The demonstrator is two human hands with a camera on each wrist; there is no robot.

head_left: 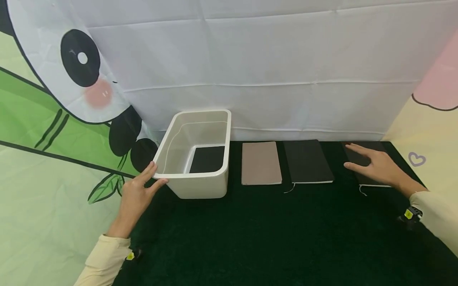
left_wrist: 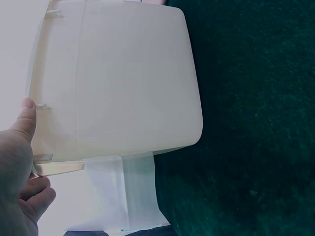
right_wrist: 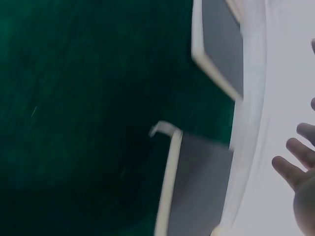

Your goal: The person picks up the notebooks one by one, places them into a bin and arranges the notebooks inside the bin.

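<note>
A white plastic bin [head_left: 200, 187] stands left of centre, with a flat black rectangle [head_left: 207, 159] on its floor, perhaps a notebook. My left hand [head_left: 135, 198] grips the bin's rim at the near left corner. In the left wrist view the thumb lies along the bin's wall [left_wrist: 133, 78], while other fingers curl under the rim. Over at the far right, my right hand [head_left: 384, 169] hovers with spread fingers above a black notebook [head_left: 358, 159]. The right wrist view shows that hand [right_wrist: 304, 196] apart from the notebook [right_wrist: 199, 184], holding nothing.
A pinkish-beige notebook [head_left: 261, 163] lies just right of the bin. Beside it is another black notebook [head_left: 307, 162] with a ribbon. All rest on a dark green cloth [head_left: 250, 238]. A white fabric backdrop [head_left: 268, 59] rises behind, with printed cloth panels at both sides.
</note>
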